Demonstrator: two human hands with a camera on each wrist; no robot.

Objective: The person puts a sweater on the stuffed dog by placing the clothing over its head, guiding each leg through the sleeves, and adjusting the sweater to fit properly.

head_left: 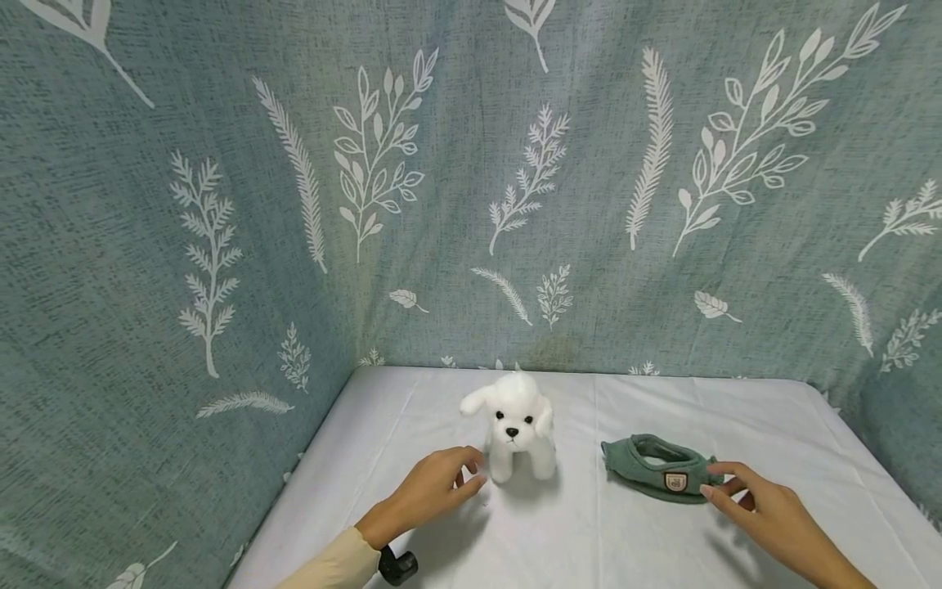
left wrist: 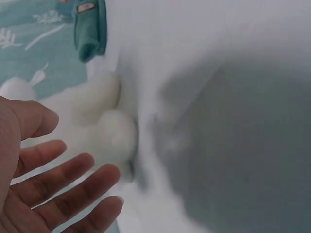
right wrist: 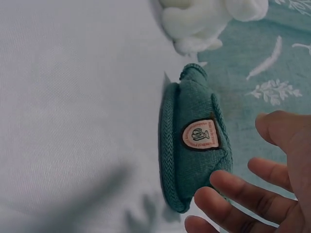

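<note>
A white plush dog (head_left: 515, 421) stands upright on the table, facing the head camera. My left hand (head_left: 441, 484) is beside its front leg, fingers loosely bent and holding nothing; in the left wrist view the fingers spread in front of the dog's legs (left wrist: 109, 136). To the dog's right lies a small green knitted doll sweater (head_left: 633, 470) with a patch (right wrist: 200, 135) on its front. My right hand (head_left: 765, 511) is at the sweater's right end, thumb and fingers parted, fingertips right at the sleeve.
The table (head_left: 559, 548) is covered with a white cloth. Green-blue curtains (head_left: 456, 204) with white leaf prints hang behind it and along both sides. A black device (head_left: 398, 566) is strapped at the left wrist, below a cream sleeve (head_left: 334, 563).
</note>
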